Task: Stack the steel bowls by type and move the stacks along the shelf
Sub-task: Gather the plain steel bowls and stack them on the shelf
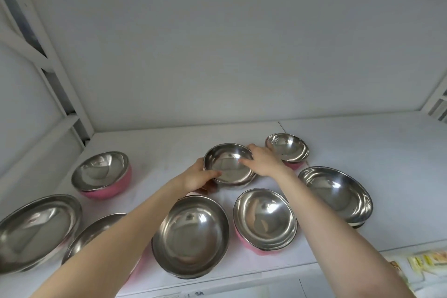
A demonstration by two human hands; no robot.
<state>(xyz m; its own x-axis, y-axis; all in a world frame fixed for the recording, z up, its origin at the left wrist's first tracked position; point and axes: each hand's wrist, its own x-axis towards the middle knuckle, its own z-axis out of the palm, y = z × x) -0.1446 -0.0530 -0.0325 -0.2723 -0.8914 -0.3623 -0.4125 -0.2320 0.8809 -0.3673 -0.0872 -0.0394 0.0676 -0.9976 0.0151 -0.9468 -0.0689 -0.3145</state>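
A small steel bowl sits mid-shelf, and both hands grip it. My left hand holds its near-left rim, my right hand its right rim. Around it stand several other bowls: a pink-sided bowl at the left, a small pink-sided bowl behind my right hand, a pink-sided bowl in front, a plain steel bowl near the edge, a wide steel bowl at the right and a wide steel bowl at far left. My left forearm partly hides another bowl.
The white shelf runs on to the right with bare surface. A white back wall and a slanted frame post close the left side. Yellow packets lie below the shelf's front edge at the lower right.
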